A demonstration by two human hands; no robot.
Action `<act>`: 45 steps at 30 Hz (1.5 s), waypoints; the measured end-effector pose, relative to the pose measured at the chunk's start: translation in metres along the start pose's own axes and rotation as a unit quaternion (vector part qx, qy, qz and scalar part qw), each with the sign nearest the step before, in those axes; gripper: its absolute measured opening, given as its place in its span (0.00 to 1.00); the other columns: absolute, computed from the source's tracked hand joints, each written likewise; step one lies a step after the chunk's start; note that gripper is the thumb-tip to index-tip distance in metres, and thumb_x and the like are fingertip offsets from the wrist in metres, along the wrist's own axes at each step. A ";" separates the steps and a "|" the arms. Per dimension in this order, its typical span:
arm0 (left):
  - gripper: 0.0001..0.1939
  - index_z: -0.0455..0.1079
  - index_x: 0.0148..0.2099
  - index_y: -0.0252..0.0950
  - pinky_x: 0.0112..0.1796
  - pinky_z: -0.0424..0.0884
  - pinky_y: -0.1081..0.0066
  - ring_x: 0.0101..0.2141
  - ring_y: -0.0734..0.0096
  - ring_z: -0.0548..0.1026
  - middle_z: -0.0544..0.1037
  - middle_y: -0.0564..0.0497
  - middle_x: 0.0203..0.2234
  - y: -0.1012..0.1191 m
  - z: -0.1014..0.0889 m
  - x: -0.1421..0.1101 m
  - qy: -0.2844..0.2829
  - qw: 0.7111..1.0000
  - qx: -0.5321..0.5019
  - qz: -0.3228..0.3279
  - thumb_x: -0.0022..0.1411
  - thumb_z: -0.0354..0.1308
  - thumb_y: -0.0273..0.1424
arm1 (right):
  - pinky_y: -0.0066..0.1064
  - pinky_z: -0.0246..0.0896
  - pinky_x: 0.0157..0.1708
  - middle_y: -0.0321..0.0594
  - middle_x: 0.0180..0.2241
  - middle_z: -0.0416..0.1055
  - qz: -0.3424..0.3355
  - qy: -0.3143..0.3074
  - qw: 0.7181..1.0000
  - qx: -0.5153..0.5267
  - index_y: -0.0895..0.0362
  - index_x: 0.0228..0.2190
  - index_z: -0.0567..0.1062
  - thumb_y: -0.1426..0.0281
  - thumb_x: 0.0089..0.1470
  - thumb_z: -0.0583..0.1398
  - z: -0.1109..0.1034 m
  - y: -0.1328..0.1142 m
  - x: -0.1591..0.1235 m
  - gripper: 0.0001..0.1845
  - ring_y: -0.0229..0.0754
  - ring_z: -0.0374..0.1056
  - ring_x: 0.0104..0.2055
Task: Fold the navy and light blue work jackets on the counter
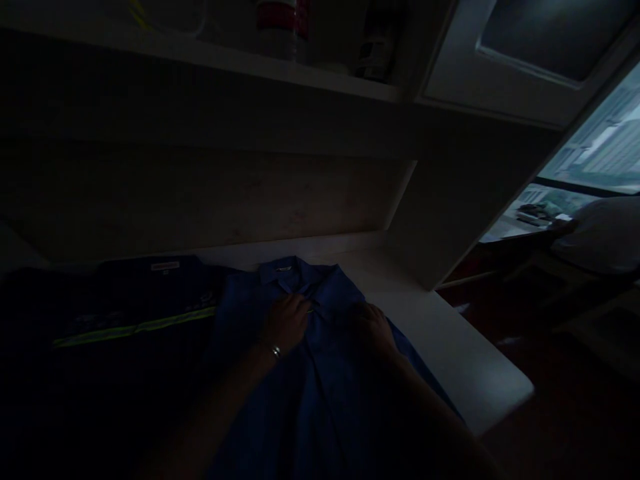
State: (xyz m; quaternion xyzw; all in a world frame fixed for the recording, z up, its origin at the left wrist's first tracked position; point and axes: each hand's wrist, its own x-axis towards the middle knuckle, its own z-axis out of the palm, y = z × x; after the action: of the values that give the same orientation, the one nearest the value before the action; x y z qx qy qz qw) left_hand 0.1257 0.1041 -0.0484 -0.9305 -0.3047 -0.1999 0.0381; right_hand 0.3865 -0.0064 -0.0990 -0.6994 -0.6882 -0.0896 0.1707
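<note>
A blue long-sleeved work shirt point(325, 373) lies spread front side up on the white counter, its collar toward the back wall. My left hand point(287, 323), with a bracelet at the wrist, is closed on the shirt's front edge just below the collar. On the shirt's right side, near the shoulder, my right hand point(375, 330) has its fingers curled and closed on the cloth. Deep shadow hides most of the fingertips. Left of the shirt lies a dark navy work jacket point(165, 293) with a yellow-green reflective stripe and a collar label.
The white counter point(450, 333) ends in a rounded corner at the right. Overhead runs a shelf point(200, 57) holding a red-topped jar point(277, 17) and other containers. A cabinet side panel stands behind the counter. At far right, a person point(600, 233) sits by a window.
</note>
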 end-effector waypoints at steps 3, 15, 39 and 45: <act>0.19 0.66 0.56 0.39 0.48 0.67 0.60 0.51 0.59 0.68 0.72 0.46 0.53 0.031 0.021 0.044 -0.066 0.997 -0.003 0.050 0.63 0.50 0.28 | 0.44 0.60 0.52 0.41 0.48 0.73 -0.014 0.037 0.999 0.024 0.48 0.42 0.79 0.72 0.57 0.59 0.002 -0.005 -0.002 0.13 0.48 0.66 0.49; 0.21 0.66 0.56 0.33 0.36 0.70 0.59 0.41 0.56 0.75 0.74 0.39 0.48 -0.010 0.040 0.088 -0.107 0.991 0.077 0.001 0.65 0.41 0.22 | 0.40 0.60 0.48 0.41 0.45 0.75 -0.114 0.074 0.986 0.098 0.53 0.47 0.75 0.73 0.61 0.55 -0.003 0.006 -0.026 0.14 0.45 0.67 0.47; 0.30 0.58 0.66 0.43 0.62 0.49 0.45 0.64 0.57 0.57 0.59 0.48 0.66 0.062 0.113 0.107 -0.104 0.989 -0.091 -0.056 0.69 0.33 0.48 | 0.65 0.28 0.63 0.38 0.68 0.47 0.102 -0.165 0.981 -0.011 0.45 0.65 0.53 0.53 0.66 0.41 -0.014 0.009 -0.026 0.29 0.52 0.44 0.69; 0.33 0.53 0.68 0.36 0.63 0.44 0.43 0.66 0.53 0.53 0.53 0.41 0.68 0.064 0.101 0.103 -0.148 0.981 -0.107 -0.064 0.68 0.36 0.48 | 0.65 0.32 0.63 0.41 0.67 0.48 0.101 -0.132 0.986 0.013 0.47 0.65 0.53 0.51 0.65 0.42 -0.007 0.019 -0.039 0.31 0.53 0.45 0.68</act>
State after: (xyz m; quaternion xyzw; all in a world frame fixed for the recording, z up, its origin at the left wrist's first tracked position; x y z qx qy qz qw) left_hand 0.2745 0.1283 -0.0973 -0.9272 -0.3423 -0.0935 -0.1198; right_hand 0.4051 -0.0456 -0.1087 -0.7690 -0.6313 0.0307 0.0956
